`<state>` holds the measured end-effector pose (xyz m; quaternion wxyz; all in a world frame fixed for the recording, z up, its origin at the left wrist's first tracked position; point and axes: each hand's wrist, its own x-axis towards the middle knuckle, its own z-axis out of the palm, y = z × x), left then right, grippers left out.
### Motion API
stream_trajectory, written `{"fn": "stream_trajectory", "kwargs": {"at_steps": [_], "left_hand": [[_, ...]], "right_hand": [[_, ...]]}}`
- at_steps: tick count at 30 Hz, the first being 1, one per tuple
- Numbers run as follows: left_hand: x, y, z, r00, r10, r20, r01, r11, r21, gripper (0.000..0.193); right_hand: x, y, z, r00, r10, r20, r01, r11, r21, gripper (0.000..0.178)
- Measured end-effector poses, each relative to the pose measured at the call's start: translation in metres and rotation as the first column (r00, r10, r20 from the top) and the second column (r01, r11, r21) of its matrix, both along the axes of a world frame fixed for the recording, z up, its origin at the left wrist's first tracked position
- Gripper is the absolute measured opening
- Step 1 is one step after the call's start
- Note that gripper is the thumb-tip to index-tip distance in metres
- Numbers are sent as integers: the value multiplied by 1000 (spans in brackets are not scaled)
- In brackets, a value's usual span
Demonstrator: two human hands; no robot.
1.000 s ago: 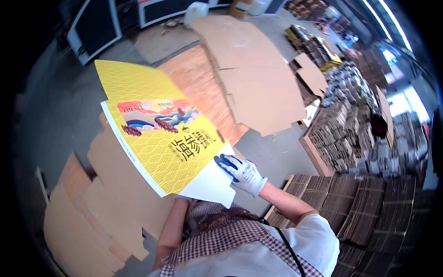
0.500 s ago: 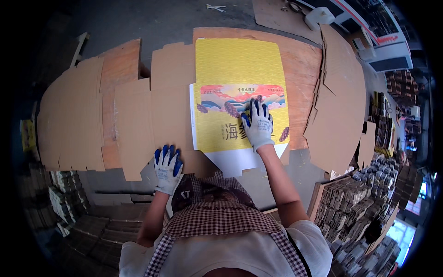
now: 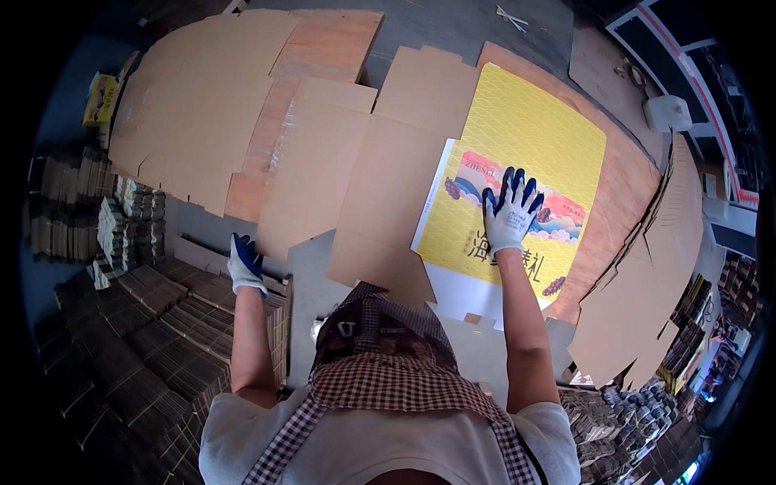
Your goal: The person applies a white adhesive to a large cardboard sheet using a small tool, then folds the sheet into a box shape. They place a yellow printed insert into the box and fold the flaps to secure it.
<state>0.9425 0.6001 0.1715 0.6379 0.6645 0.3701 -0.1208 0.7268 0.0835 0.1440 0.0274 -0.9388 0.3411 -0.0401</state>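
A yellow printed cardboard panel (image 3: pixel 537 113), with a pink-and-blue picture band, dark lettering and a white lower edge, lies flat on the worktable. My right hand (image 3: pixel 511 217), in a white glove with blue fingertips, rests palm down across its picture band, fingers spread. Plain brown cardboard (image 3: pixel 400 153) with crease lines extends to the left of the yellow panel. Gloved the same way, my left hand (image 3: pixel 246 265) is beside the near edge of another brown cardboard piece (image 3: pixel 323 137). Its thumb stands away from the fingers, nothing shows in its grasp, and whether it touches that edge I cannot tell.
Large brown cardboard sheets (image 3: pixel 198 105) cover the table's left part. More sheets (image 3: pixel 647 283) are piled at the right. Bundled flat cardboard stacks (image 3: pixel 145 339) stand near left, with others (image 3: pixel 614 428) near right. A white plastic container (image 3: pixel 668 113) sits far right.
The view has turned, shifting the table rightward and tilting it. My left hand has moved left, off the brown cardboard near my apron. My right hand has slid farther up the yellow panel, uncovering lettering.
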Motion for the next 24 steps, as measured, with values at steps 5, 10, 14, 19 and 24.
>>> {"fn": "stream_trajectory", "kwargs": {"at_steps": [5, 10, 14, 19, 24], "left_hand": [[10, 14, 42, 936, -331, 116, 340, 775, -532, 62], [14, -57, 47, 965, -257, -43, 176, 766, -618, 61], [18, -89, 20, 357, -815, 457, 902, 427, 57, 56], [-5, -187, 41, -36, -842, 539, 873, 236, 427, 54], [-45, -256, 20, -351, -850, 392, 593, 122, 796, 48]], "right_hand": [[-7, -9, -2, 996, -71, -48, 69, 997, -47, 73], [-8, -12, -6, 998, -59, 0, 58, 996, -72, 71], [-7, -9, -10, 998, -64, 15, 65, 995, -74, 70], [-8, -7, -11, 996, -76, 45, 79, 994, -70, 70], [-8, -7, -12, 994, -79, 72, 83, 996, -46, 71]]}}
